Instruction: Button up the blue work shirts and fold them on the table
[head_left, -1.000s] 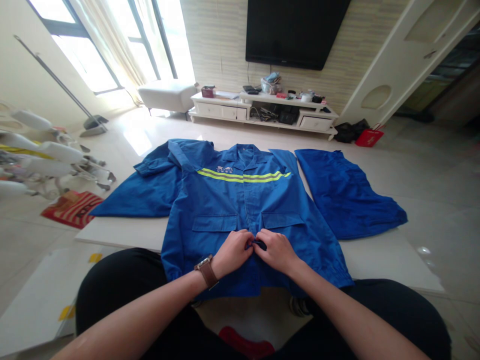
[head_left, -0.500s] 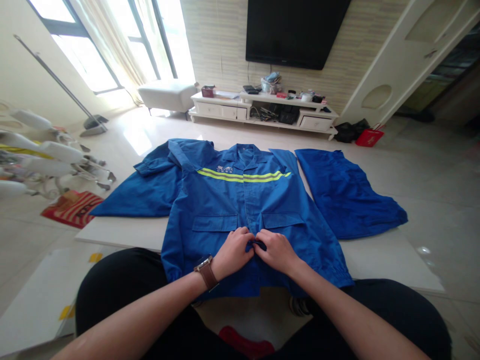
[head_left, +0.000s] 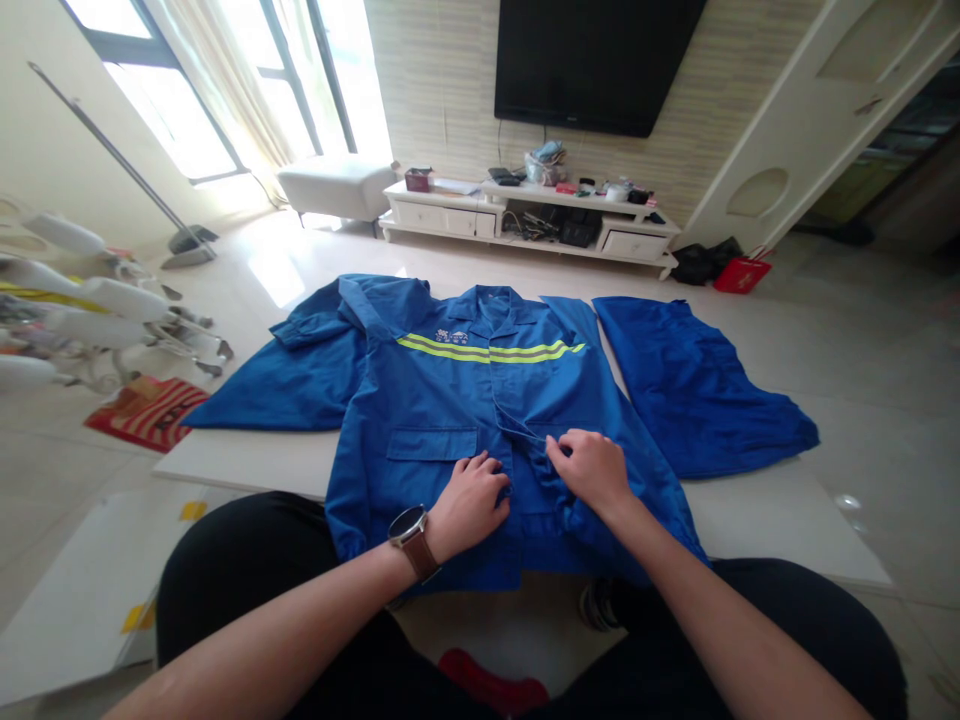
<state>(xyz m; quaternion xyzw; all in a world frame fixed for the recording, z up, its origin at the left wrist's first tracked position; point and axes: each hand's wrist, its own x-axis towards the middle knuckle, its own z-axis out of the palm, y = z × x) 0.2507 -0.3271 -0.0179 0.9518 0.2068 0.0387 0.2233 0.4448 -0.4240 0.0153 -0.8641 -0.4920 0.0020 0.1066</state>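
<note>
Worktop (head_left: 787,515), flat and white, lies beneath a long-sleeved blue cloth jacket (head_left: 450,400), spread front up with its collar pointing away from the person. To the right of the jacket lies a rumpled, deeper-blue cloth garment (head_left: 697,390); against the jacket's left side is a pile of blue cloth (head_left: 292,385). Farther left of the jacket, a flat red bag with pale stripes (head_left: 154,415) lies on the floor.

The right hand (head_left: 589,460), over the jacket's lower front, has its grip clamped on the front edge, thumb and fingers together, and that edge stands away from the cloth beneath. The left hand (head_left: 476,505) rests on the jacket beside the opening, fingers curled; whether its grip pinches cloth, I cannot tell.

Across the jacket's chest runs a yellow-and-grey band (head_left: 450,351). Near the jacket's hem, the left wrist wears a round-faced watch with a brown strap (head_left: 412,540).
</note>
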